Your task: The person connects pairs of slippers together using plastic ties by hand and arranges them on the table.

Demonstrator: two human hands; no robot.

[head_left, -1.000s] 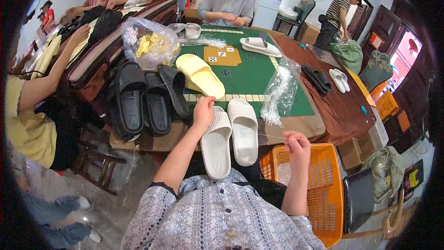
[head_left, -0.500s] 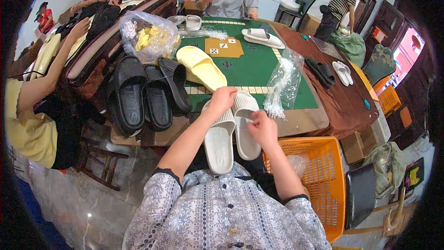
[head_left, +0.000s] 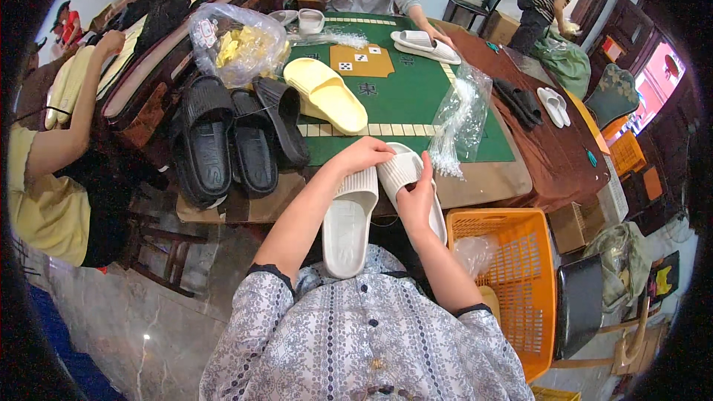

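Observation:
Two off-white slippers are in front of me at the table's near edge. My left hand [head_left: 365, 154] is closed above the toe of the left slipper [head_left: 347, 226], its fingertips meeting the inner edge of the right slipper [head_left: 399, 169]. What those fingertips pinch is too small to make out. My right hand [head_left: 417, 197] grips the right slipper, fingers in the strap opening and thumb along the strap's outer side. Part of that slipper's sole is hidden behind my hand and forearm. Beyond them lies a yellow slipper [head_left: 325, 95], and a clear bag of white plastic ties [head_left: 454, 122] is to the right.
Several black slippers [head_left: 206, 145] stand at the left, below a plastic bag with yellow contents [head_left: 241, 52]. An orange basket [head_left: 520, 289] is beside me on the right. Across the green table mat [head_left: 416, 104], another person's hand touches a white slipper pair [head_left: 425, 46].
My right hand has moved into the right slipper's strap and gripped it; the slipper is now tilted. My left hand has shifted slightly right. The person opposite has reached to the white pair.

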